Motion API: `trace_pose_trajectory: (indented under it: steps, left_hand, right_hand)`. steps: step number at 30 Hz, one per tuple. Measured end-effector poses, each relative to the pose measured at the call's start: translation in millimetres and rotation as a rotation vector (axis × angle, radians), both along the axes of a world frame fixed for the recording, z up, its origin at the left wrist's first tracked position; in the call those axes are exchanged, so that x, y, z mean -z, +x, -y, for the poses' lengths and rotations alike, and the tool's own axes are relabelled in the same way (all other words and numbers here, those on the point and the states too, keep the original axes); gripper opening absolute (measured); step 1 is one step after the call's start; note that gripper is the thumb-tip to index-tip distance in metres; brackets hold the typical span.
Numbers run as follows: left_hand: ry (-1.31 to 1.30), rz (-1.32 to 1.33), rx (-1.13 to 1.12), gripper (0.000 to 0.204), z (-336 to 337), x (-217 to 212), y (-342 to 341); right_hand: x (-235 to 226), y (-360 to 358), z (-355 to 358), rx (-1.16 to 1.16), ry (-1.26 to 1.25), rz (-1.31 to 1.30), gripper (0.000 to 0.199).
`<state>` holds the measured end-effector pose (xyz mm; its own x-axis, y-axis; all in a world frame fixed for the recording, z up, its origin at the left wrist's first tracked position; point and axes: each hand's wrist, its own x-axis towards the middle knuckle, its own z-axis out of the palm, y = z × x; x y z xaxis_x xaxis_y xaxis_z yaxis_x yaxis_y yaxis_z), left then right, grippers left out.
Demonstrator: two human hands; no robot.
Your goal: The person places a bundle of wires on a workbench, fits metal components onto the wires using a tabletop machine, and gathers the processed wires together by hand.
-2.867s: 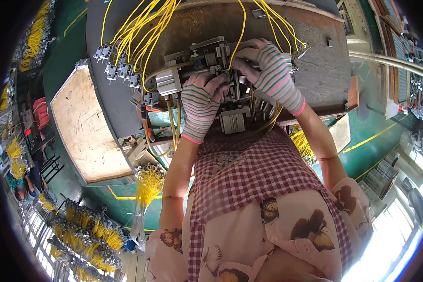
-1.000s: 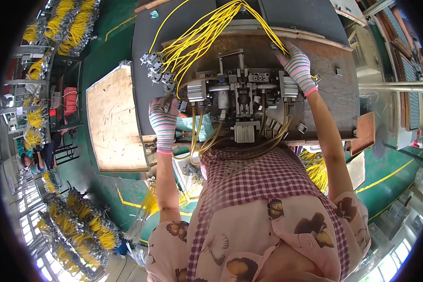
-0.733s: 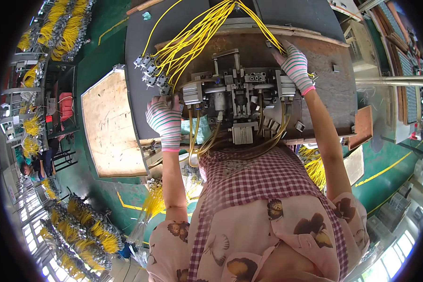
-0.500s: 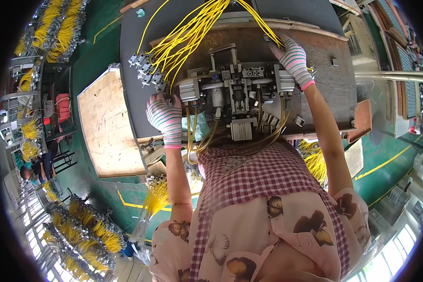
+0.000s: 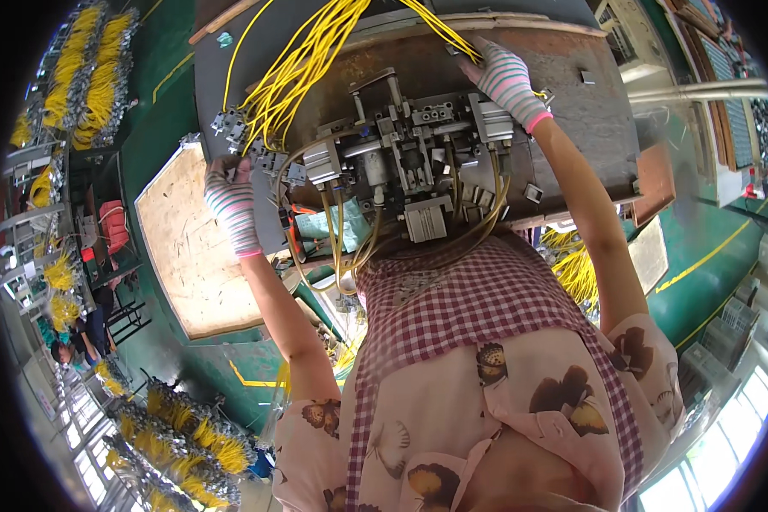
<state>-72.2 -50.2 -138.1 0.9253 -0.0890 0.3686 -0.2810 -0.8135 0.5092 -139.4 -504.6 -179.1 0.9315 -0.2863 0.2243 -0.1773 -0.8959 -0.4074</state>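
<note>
My right hand [image 5: 508,85], in a striped glove, is closed round the end of a bundle of yellow cables [image 5: 435,24] beyond the right side of a metal clamping fixture [image 5: 415,141]. My left hand [image 5: 230,209], gloved alike, is at the table's left edge with its fingers curled. Its fingertips are right by the grey metal ends [image 5: 229,126] of more yellow cables [image 5: 307,64]; whatever is between them is hidden. Cylinders, rods and clear yellowish hoses [image 5: 328,230] belong to the fixture, which stands between my hands.
A teal cloth [image 5: 350,224] lies left of the fixture's front. Small metal pieces [image 5: 533,193] are scattered on the dark tabletop [image 5: 572,145]. A wooden board [image 5: 179,247] stands to the left. Racks of yellow cables [image 5: 102,77] line the far left, where another person [image 5: 90,337] is.
My left hand has moved left, away from the fixture's left block, toward the table's edge. My right hand keeps its place at the cables. The whole view has shifted and turned slightly.
</note>
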Motion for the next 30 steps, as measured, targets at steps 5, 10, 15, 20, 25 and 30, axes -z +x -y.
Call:
trace_pose_trajectory:
  steps: [5, 10, 15, 20, 25, 30]
  left_hand:
    - [0.023, 0.021, -0.019, 0.012, 16, 15, -9]
    - [-0.256, 0.002, -0.109, 0.013, -14, 59, -16]
    - [-0.36, -0.089, -0.088, 0.019, 2, 25, -23]
    - [-0.418, -0.078, -0.069, 0.023, 12, 36, -38]
    - [-0.279, -0.025, -0.1, 0.023, 22, 33, -51]
    - [-0.221, 0.047, -0.113, 0.022, 31, 33, -56]
  right_hand:
    - [-61, -10, -23, -0.105, -0.32, 0.583, 0.044]
    - [-218, -70, -149, -0.959, -0.116, -0.363, 0.032]
    - [-215, -74, -123, -0.941, -0.123, -0.443, 0.032]
    - [-200, -79, -133, -0.967, -0.082, -0.484, 0.033]
    - [-188, -80, -142, -1.003, -0.011, -0.5, 0.034]
    - [-180, -85, -158, -1.039, 0.083, -0.496, 0.034]
